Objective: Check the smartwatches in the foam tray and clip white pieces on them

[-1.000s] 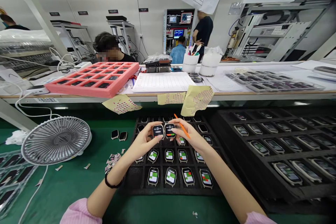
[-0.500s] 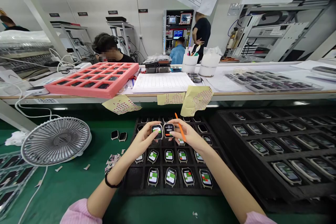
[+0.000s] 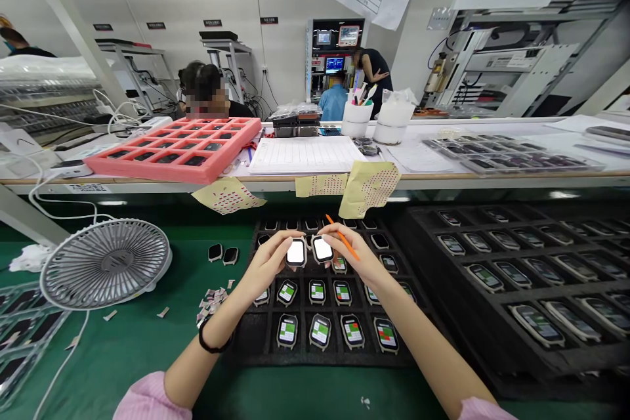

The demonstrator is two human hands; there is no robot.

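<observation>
My left hand point(image 3: 272, 258) grips a smartwatch without a strap point(image 3: 296, 253) by its edge; its screen glows plain white. Close beside it, a second smartwatch point(image 3: 322, 249) with a white screen is held in my right hand point(image 3: 355, 251). An orange pen-like stick point(image 3: 343, 237) also lies across the fingers of that hand. Both watches are raised over a black foam tray point(image 3: 253, 335), whose compartments hold several more watches. Many of these, such as a nearby watch point(image 3: 317, 291), show green and white blocks; a few have red patches.
A second black tray point(image 3: 472, 302) of watches lies right. On the left are a grey fan point(image 3: 105, 264), two dark watches point(image 3: 223, 253) and small paper scraps point(image 3: 212, 300). A shelf point(image 3: 433, 178) ahead carries a pink foam tray point(image 3: 216, 167). People work beyond it.
Both watch screens have turned from coloured displays to plain white. My hands have tilted the watches slightly, and the orange stick has swung flatter. In the background, a standing person has bent forward.
</observation>
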